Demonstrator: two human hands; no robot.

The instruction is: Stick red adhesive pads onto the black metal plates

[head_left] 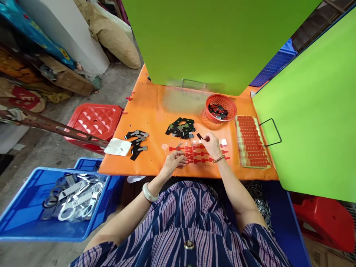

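concrete flr [111, 81], red stool [96, 120] & blue bin [25, 211] l. of orange tbl [155, 165], green panels [194, 40] behind/r.

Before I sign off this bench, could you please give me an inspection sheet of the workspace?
Surface: orange-covered table, small dark specks visible.
Job's things: red cut-outs in rows; black flat pieces heaped beyond; red basket holding more; slotted red sheet at right.
Clutter: red scraps and white paper towards the left edge.
Hands: right hand grips a dark strip; left hand is over the cut-outs, its hold unclear.
Cables: nothing seen.
Surroundings: green boards, red stool, blue bin of metal parts.
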